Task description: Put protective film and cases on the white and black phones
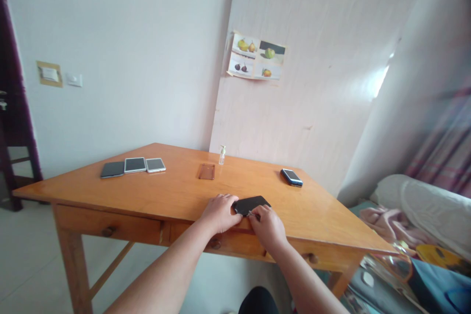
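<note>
A flat black phone (252,203), dark side up, is at the table's front edge between my hands. My left hand (220,212) grips its left end, thumb along the near side and fingers over the far corner. Against the phone's near edge, my right hand (268,225) has its fingertips pinched together. Something small and shiny seems to show at those fingertips, too small to name. Beyond the phone lies a brown translucent phone case (207,171), touched by neither hand.
Three devices lie at the left: a dark tablet (112,170), a white-framed one (135,165) and a smaller white one (156,165). A small pump bottle (222,155) stands at the back of the wooden table (176,191). Another phone (291,177) rests at the right. Bedding (390,225) lies beyond.
</note>
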Tool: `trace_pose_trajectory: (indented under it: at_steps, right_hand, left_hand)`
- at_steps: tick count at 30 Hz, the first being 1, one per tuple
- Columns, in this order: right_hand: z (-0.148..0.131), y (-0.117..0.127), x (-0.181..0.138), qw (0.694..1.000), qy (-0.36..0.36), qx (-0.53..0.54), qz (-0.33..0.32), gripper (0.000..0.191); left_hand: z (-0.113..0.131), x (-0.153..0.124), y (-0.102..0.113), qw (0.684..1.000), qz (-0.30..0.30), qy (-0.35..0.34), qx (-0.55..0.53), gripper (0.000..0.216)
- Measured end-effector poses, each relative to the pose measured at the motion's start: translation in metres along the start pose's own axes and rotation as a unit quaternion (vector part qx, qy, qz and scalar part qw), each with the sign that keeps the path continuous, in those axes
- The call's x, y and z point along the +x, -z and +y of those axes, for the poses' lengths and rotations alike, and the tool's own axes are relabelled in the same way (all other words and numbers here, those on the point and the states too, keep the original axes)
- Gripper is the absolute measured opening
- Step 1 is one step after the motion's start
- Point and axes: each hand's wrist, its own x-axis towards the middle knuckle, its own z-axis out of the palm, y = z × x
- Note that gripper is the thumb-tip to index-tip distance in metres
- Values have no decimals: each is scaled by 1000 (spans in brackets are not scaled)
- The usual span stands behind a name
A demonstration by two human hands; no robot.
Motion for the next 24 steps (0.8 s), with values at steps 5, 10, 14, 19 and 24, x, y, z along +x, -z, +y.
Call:
trace_pose_trajectory:
  at_steps: [5,10,14,19,24]
  right_hand:
    - [22,13,10,996,-81,-38,14,21]
    - [16,9,10,994,-98,-48,20,21]
    - [-13,-1,-3,999,-8,-31,-1,19]
    - [-10,4,-2,999,2,-49,-11,19]
    - [40,18,17,989,-108,-96,6,25]
  left_hand:
    - [-3,0,-2,1000,6,-6,-3,43]
    - [-3,0,-4,1000,12,-2,-5,47]
    - [-1,0,-2,1000,5,10,-9,48]
    - [1,-1,1,1000,-2,17,-13,47]
    - [2,-2,2,1000,-4,22,-16,51]
